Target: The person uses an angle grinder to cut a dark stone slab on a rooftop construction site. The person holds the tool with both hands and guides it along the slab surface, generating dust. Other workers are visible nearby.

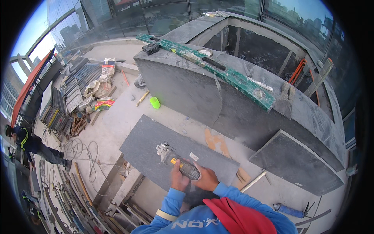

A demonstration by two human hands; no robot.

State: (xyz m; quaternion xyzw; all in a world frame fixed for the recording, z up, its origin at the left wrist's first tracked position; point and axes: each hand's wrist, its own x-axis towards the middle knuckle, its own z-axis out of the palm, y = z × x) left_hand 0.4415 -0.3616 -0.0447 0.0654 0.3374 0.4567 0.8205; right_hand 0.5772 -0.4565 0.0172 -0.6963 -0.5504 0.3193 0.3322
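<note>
An angle grinder (184,167) with a dark body and a silver head is held between both my hands, above a dark grey stone slab (150,144) lying low in front of me. My left hand (179,178) wraps round its near left side. Around the rear right of the body my right hand (206,177) is closed. A small white label (193,156) sits on the slab to the right of the grinder. The grinder's disc is hard to make out, so I cannot tell whether it touches the slab.
A green spirit level (230,80) lies along the stone-clad ledge (187,89). Another slab (298,163) leans at right. A bright green cup (155,103) stands beyond my slab. Cables (91,156), metal poles (74,195) and a caulking gun (290,210) lie around; a person (37,146) bends at far left.
</note>
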